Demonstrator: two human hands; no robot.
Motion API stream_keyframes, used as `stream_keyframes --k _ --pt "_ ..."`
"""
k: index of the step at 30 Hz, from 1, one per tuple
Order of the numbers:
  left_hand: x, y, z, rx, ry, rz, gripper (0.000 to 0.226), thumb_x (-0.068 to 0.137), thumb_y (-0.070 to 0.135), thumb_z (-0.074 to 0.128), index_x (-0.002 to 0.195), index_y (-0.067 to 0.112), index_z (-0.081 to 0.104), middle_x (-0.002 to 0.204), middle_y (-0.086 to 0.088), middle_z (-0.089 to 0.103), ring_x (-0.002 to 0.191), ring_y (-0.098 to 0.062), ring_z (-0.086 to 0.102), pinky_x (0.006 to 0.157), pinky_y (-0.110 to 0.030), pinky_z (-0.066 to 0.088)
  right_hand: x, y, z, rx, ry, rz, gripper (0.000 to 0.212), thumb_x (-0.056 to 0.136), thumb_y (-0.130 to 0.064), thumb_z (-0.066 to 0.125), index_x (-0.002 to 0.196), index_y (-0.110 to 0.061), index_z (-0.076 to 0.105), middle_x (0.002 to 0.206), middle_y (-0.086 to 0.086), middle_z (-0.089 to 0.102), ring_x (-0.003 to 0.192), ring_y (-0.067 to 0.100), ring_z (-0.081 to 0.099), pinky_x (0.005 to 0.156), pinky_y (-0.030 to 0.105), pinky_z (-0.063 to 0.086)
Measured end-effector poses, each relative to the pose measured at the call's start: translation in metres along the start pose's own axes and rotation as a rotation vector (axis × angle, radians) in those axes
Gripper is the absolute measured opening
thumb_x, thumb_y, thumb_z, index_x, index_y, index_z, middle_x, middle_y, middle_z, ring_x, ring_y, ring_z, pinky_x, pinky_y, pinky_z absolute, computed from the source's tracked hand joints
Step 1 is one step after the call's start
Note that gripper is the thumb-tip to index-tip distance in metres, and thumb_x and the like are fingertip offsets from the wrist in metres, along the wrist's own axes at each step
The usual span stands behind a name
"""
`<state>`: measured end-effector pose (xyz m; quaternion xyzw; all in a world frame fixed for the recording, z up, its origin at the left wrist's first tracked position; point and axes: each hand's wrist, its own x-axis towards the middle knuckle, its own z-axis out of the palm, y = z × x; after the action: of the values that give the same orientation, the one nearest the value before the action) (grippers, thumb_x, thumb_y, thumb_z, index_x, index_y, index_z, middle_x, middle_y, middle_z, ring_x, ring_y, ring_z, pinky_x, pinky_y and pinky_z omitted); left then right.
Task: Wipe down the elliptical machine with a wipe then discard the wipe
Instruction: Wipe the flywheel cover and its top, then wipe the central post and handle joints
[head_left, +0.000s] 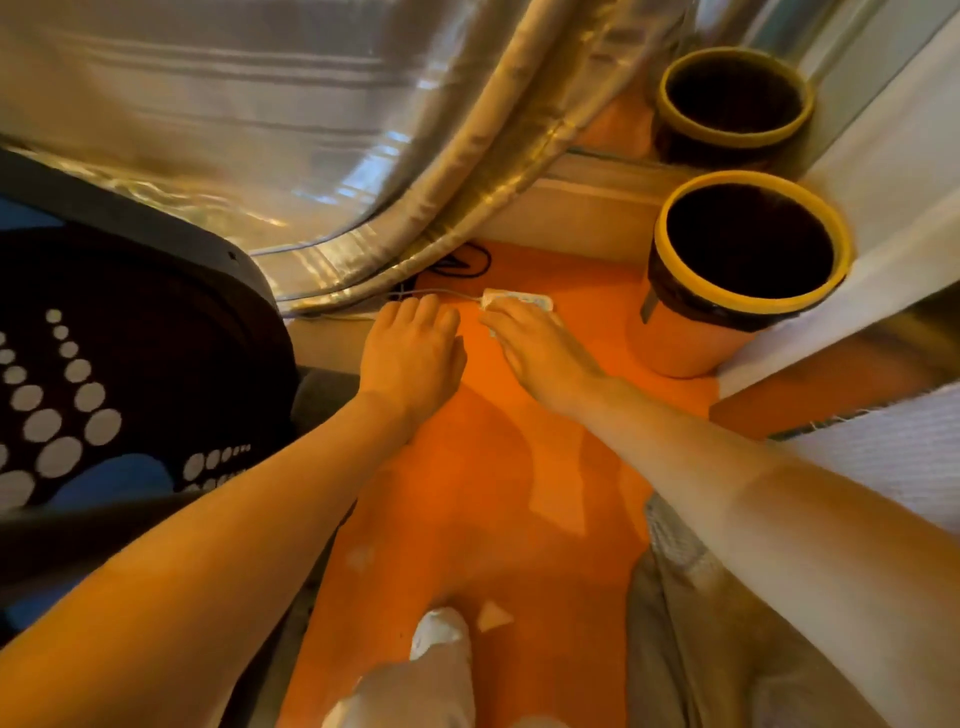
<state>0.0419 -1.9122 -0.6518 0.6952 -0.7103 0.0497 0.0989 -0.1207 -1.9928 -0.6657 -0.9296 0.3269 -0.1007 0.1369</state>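
**A:** Status on the wipe?

**B:** Both arms reach down to the orange floor (498, 467). Right hand (540, 348) has fingers straight and close together, tips on a small flat white packet (519, 300) lying on the floor near the wall. Looks like a wipe pack, can't confirm; label unreadable. A thin cord or string (436, 293) runs off its left end toward the curtain (291, 156).

**A:** Gripping it?

**B:** Can't tell. Fingertips cover its near edge and nothing is lifted. I'd read it as pinning the pack flat so a sheet can be pulled.

**A:** Left hand?

**B:** Left hand (413, 353) sits palm down just beside it, fingers gently bent, slightly spread, holding nothing. Probably positioned to brace or peel.

**A:** Elliptical?

**B:** Dark housing with white dot pattern (104, 374) at frame left, close to the left forearm. Neither hand touches it, so I'd say wiping hasn't started.

**A:** Disposal?

**B:** Yellow-rimmed bin (670, 332) with a dark liner stands just right of the pack, against a mirror that shows its reflection (732, 98). Within easy reach, likely the discard point.

**A:** Risks?

**B:** Low light, tight corner. The pack may slide on the smooth floor.
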Motion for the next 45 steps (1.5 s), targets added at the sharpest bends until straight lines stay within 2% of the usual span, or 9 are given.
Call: stream_keyframes --k 3,8,13,22,32,35,38,41,45 --pt "0.011 -0.004 -0.01 -0.019 -0.035 -0.019 0.019 0.088 0.022 0.066 0.096 0.005 0.064 0.091 -0.016 0.061 0.084 -0.038 0.058 0.075 -0.042 0.044 0.001 -0.003 -0.015 -0.011 -0.055 0.034 0.04 0.093 0.0 0.055 0.132 -0.006 0.055 0.138 0.015 0.051 0.124 0.035 0.049 0.097 0.045 0.037" --pt "0.029 -0.003 -0.018 -0.056 -0.052 -0.02 0.022 0.095 0.026 0.058 0.102 0.006 0.064 0.096 -0.016 0.061 0.089 -0.037 0.058 0.083 -0.046 0.043 0.009 -0.003 -0.042 -0.042 -0.095 0.053 0.04 0.089 0.001 0.059 0.129 -0.005 0.056 0.134 0.016 0.052 0.121 0.036 0.049 0.096 0.046 0.04" --pt "0.046 0.0 -0.03 -0.094 -0.185 -0.077 0.025 0.097 0.022 0.054 0.113 0.005 0.062 0.107 -0.018 0.061 0.101 -0.038 0.057 0.092 -0.047 0.041 0.015 -0.001 -0.075 -0.081 -0.143 0.082 0.04 0.087 0.002 0.061 0.126 -0.004 0.058 0.134 0.017 0.052 0.119 0.037 0.05 0.095 0.046 0.041" --pt "0.069 0.003 -0.058 -0.092 -0.239 -0.133 0.021 0.092 0.018 0.061 0.108 0.004 0.063 0.098 -0.017 0.062 0.09 -0.039 0.059 0.084 -0.048 0.044 0.046 0.003 -0.114 -0.05 -0.26 0.02 0.042 0.081 0.006 0.063 0.122 -0.002 0.06 0.131 0.02 0.054 0.118 0.039 0.053 0.094 0.047 0.043" --pt "0.104 0.007 -0.078 -0.047 -0.22 -0.246 0.025 0.086 0.019 0.07 0.105 0.004 0.066 0.093 -0.016 0.065 0.083 -0.038 0.062 0.081 -0.046 0.049 0.095 0.035 -0.15 0.012 -0.353 -0.083 0.045 0.069 0.01 0.073 0.112 -0.001 0.065 0.119 0.02 0.061 0.102 0.039 0.062 0.083 0.045 0.052" --pt "0.11 0.013 -0.088 -0.08 -0.209 -0.356 0.026 0.082 0.018 0.076 0.103 0.004 0.067 0.091 -0.015 0.065 0.082 -0.038 0.063 0.083 -0.047 0.051 0.115 0.025 -0.168 0.001 -0.409 -0.139 0.043 0.085 0.006 0.057 0.128 0.0 0.055 0.136 0.021 0.049 0.121 0.038 0.049 0.099 0.044 0.04" --pt "0.113 0.002 -0.1 -0.092 -0.184 -0.476 0.017 0.091 0.02 0.063 0.1 0.007 0.066 0.09 -0.013 0.064 0.085 -0.037 0.062 0.091 -0.049 0.049 0.14 0.018 -0.182 0.005 -0.45 -0.164 0.044 0.097 -0.001 0.04 0.14 -0.005 0.042 0.149 0.015 0.035 0.134 0.033 0.034 0.107 0.038 0.026" --pt "0.117 -0.02 -0.11 -0.084 -0.213 -0.539 0.041 0.095 0.032 0.037 0.106 0.008 0.068 0.095 -0.012 0.066 0.09 -0.035 0.062 0.096 -0.049 0.049 0.169 0.011 -0.192 -0.005 -0.5 -0.202 0.05 0.098 -0.002 0.036 0.147 -0.008 0.033 0.154 0.013 0.028 0.14 0.03 0.027 0.11 0.038 0.021" --pt "0.131 -0.053 -0.122 -0.081 -0.205 -0.617 0.046 0.091 0.034 0.031 0.101 0.008 0.068 0.09 -0.011 0.065 0.086 -0.035 0.063 0.094 -0.048 0.049 0.216 -0.009 -0.198 0.032 -0.487 -0.242 0.047 0.1 -0.005 0.036 0.147 -0.009 0.033 0.155 0.011 0.027 0.14 0.03 0.028 0.11 0.037 0.019"
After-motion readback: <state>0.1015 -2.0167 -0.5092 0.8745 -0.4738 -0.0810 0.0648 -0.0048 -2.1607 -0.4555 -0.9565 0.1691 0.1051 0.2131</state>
